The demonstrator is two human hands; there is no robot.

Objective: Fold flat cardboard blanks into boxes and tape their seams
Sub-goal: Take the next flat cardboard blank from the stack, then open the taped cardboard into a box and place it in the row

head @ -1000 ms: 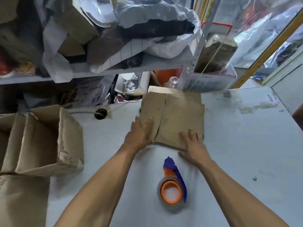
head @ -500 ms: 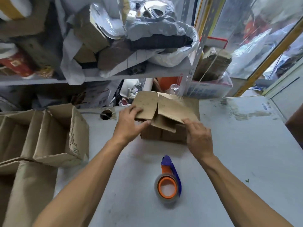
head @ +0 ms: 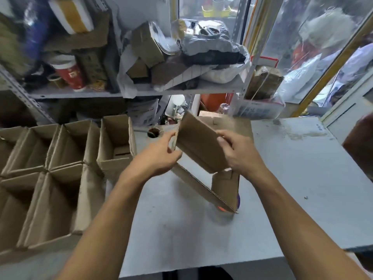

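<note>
Step in hand, as judged: opening of a flat cardboard blank (head: 198, 146) into a sleeve, ahead of flap folding and taping.

Blank position: held clear of the white table (head: 302, 168), tilted, upper corner toward the shelf, lower flaps (head: 224, 184) hanging down and toward the camera. Not resting on the table at any visible point.

Left hand (head: 159, 156): fingers and thumb pinched on the blank's left edge, at about mid-height. Right hand (head: 238, 152): curled over the blank's right edge, thumb on the near face, remaining fingers hidden behind the panel. Blank thus spanned between the two grips, main panel between the hands, flaps below both.

For a clean result, as judged:
- Opposite edges pressed toward each other along the scored creases, not across a panel.
- Grips kept near the creases, clear of the flaps, so that the flaps stayed free to fold.
- Corners squared before any flap was closed.
- Sleeve set down on the table, seam upward, before taping.

Tape dispenser (head: 238, 200): on the table, directly beneath the hanging flaps, largely hidden, only a purple and orange edge showing. Reach for it blocked until the blank was moved aside.

Finished open boxes (head: 60, 158): grouped at the left, well apart from the grips.
</note>
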